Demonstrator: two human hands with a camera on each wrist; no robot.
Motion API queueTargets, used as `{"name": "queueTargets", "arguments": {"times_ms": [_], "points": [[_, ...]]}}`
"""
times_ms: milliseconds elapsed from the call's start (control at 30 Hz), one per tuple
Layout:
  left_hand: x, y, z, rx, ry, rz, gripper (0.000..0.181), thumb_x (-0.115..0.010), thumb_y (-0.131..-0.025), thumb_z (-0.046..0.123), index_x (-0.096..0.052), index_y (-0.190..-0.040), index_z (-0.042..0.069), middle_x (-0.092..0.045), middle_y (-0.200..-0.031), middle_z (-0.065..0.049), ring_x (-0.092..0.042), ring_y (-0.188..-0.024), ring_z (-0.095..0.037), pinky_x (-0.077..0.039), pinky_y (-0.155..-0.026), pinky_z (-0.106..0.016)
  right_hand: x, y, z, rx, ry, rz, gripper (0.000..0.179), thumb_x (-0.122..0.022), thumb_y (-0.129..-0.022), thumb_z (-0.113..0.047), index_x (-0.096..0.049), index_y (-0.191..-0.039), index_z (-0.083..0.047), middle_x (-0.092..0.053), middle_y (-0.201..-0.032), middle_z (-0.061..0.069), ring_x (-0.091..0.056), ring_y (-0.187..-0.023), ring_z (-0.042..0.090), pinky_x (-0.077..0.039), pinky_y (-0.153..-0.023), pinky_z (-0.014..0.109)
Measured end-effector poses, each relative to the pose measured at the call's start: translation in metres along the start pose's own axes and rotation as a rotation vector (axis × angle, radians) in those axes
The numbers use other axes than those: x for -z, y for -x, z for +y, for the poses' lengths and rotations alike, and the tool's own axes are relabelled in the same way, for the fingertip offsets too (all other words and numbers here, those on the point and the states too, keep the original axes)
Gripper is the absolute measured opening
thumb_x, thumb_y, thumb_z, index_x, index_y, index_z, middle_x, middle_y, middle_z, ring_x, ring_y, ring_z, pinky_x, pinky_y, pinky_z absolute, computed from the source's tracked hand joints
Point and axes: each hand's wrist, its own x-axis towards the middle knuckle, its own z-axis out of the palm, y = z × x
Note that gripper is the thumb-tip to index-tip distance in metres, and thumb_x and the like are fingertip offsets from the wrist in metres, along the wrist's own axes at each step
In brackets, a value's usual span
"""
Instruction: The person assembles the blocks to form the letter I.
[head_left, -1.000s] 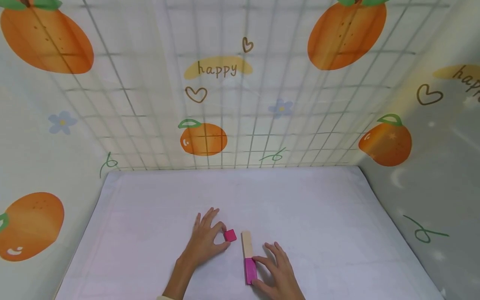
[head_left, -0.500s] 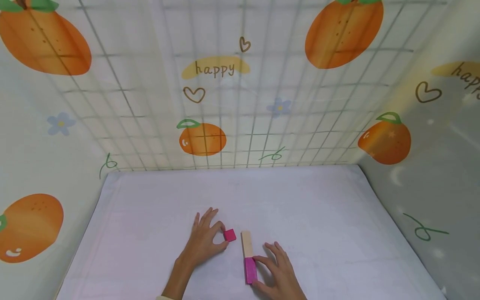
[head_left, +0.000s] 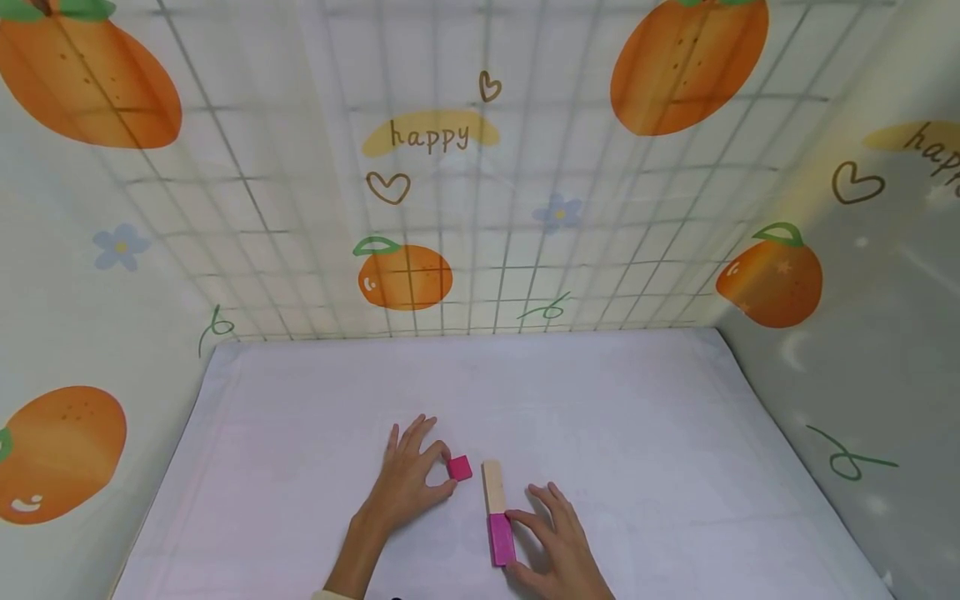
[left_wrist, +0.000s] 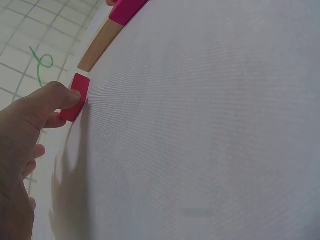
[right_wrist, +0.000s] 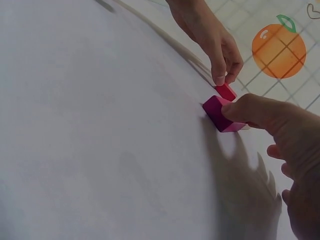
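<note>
Between thumb and index finger, my left hand (head_left: 405, 479) pinches a small red block (head_left: 460, 468); its other fingers are spread. To the right of that block, a plain wooden block (head_left: 493, 487) lies end to end with a magenta block (head_left: 502, 540), forming a straight row. My right hand (head_left: 557, 542) pinches the magenta block by its two ends, thumb at the near one. In the left wrist view the red block (left_wrist: 75, 97) stands a small gap away from the wooden block (left_wrist: 100, 45). The right wrist view shows the magenta block (right_wrist: 222, 114) hiding most of the wooden one.
A white cloth-covered table (head_left: 637, 433) spreads around both hands. Behind it and at both sides hang light curtains (head_left: 465, 208) with a grid, oranges and the word "happy" printed on them.
Both hands keep their grips and the blocks stay in place. Only a slight shift of the head view shows.
</note>
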Motion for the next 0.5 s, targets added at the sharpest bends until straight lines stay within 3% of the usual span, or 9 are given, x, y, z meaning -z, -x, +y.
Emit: {"name": "queueTargets", "arguments": {"times_ms": [500], "points": [[0.003,0.0,0.002,0.015,-0.004,-0.013,0.027,-0.077,-0.083,0.042,-0.063,-0.102,0.029,-0.041,-0.153,-0.009,-0.023,-0.148,-0.027,-0.011,-0.115,-0.066,0.0011,-0.0018,-0.0008,-0.018,0.005,-0.011,0.057,-0.083,-0.067,-0.053,-0.068,-0.117,-0.032,-0.047,-0.147,0.005,-0.027,-0.143,0.035,-0.029,-0.103,0.074]]}}
